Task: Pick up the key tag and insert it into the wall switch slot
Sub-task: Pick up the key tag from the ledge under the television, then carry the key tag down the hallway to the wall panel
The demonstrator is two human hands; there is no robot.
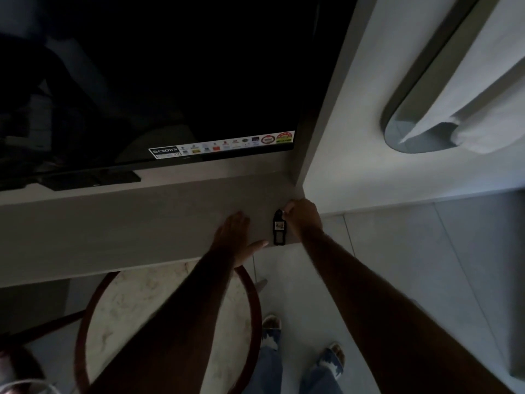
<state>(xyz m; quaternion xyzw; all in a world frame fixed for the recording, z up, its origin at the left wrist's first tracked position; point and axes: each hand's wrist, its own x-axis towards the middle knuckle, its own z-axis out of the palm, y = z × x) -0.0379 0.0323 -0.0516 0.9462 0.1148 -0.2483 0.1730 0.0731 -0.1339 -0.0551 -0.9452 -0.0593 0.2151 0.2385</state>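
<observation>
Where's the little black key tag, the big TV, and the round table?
Small black oblong key tag [279, 231]: head view, on its dark body.
Large black flat-screen TV [170, 81]: head view, middle of the dark screen.
Round marble-topped table with dark red rim [136, 302]: head view, on its pale top.

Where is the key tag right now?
In the head view the key tag lies flat near the right front corner of the grey shelf under the TV, between the hands; the right hand pinches its far end.
</observation>
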